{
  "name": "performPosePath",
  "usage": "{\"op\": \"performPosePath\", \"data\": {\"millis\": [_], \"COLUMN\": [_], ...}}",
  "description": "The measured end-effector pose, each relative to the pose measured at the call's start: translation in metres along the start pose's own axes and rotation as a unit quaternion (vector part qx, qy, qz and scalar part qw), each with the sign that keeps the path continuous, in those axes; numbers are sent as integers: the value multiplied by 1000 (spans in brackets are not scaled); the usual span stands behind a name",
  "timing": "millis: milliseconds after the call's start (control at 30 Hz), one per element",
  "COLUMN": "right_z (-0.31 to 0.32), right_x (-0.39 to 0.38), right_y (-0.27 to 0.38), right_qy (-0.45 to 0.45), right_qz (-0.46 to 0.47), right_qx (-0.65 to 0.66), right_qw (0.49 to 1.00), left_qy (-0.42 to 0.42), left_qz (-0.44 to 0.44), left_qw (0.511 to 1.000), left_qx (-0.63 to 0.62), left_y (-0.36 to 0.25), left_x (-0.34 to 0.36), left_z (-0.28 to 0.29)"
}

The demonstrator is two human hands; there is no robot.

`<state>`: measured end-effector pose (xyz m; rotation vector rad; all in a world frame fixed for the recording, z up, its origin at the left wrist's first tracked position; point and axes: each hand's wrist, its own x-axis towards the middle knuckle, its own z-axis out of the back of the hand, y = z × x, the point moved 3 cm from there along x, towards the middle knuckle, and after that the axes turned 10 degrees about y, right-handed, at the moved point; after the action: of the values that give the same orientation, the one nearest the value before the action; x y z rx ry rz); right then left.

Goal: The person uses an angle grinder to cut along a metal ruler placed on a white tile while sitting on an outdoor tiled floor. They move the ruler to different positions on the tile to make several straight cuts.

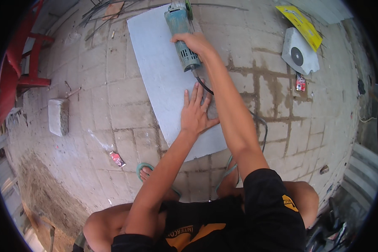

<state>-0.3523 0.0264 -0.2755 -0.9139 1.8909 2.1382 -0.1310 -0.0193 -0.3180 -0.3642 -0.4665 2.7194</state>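
My right hand (194, 44) is wrapped round the body of a teal angle grinder (175, 21), whose head points away from me. The grinder lies over the far right part of a pale grey flat sheet (149, 50) on the ground. A green disc edge shows at its head; whether it spins I cannot tell. Nearer to me, my left hand (194, 112) presses flat on the sheet with its fingers spread. A black power cord (203, 86) leaves the grinder's rear, passes under my right forearm and comes out beyond it.
A grey block (58, 116) and a red chair (29, 80) stand at left. At right are a yellow packet (300, 26), a white piece with a dark cutting disc (297, 56) and a red packet (300, 82). Another small packet (117, 159) lies near my sandalled foot (145, 172). Thin rods lie at the far edge.
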Motion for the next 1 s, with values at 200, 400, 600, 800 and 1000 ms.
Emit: {"op": "performPosePath", "data": {"millis": [200,400,600,800,1000], "right_z": [1,3,5,7,7], "right_x": [26,45,66,77,62], "right_y": [12,23,27,27,24], "right_qy": [34,24,36,18,9], "right_qz": [23,17,30,2,27], "right_qx": [44,15,22,12,-7], "right_qw": [998,999,999,1000,1000], "left_qy": [-19,-1,-11,-3,-6], "left_qz": [-4,2,-1,5,6], "left_qw": [999,1000,999,999,999], "left_qx": [-26,-29,-36,-40,-43], "left_y": [0,-2,-2,-2,-3], "left_x": [-1,0,0,0,0], "left_z": [-2,2,4,6,8]}}
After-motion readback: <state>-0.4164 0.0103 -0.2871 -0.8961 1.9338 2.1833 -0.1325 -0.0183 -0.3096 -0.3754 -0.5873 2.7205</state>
